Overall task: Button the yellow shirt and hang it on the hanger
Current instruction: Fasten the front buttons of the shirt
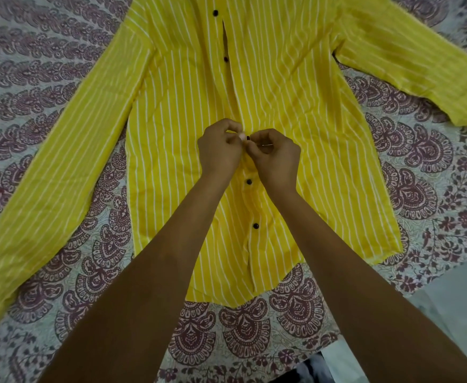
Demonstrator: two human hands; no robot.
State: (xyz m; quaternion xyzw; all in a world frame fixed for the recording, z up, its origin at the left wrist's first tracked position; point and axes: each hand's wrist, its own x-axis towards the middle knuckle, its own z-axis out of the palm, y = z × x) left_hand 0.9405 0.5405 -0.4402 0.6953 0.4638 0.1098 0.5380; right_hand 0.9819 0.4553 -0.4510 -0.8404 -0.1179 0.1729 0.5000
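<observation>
Forearms (171,258) extended, left hand (218,146) and right hand (276,156) pinching cloth around third button (248,138) of yellow shirt (296,92); two lower fastened, upper ones and hanging apparently outstanding

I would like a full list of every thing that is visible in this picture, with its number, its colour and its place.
shirt: one, yellow with white stripes, spread flat with its front up on the bedsheet, sleeves out to both sides
buttons: five visible, black, in a line down the shirt front, the middle one between the fingertips
bedsheet: one, pale with a maroon paisley print, under the shirt
pale surface: one, grey-white, lower right beyond the bedsheet
dark and white thing: one, at the bottom edge, too cut off to identify
left hand: one, at the middle of the shirt front, pinches the shirt by the middle button
right hand: one, beside the left hand, pinches the shirt there too
</observation>
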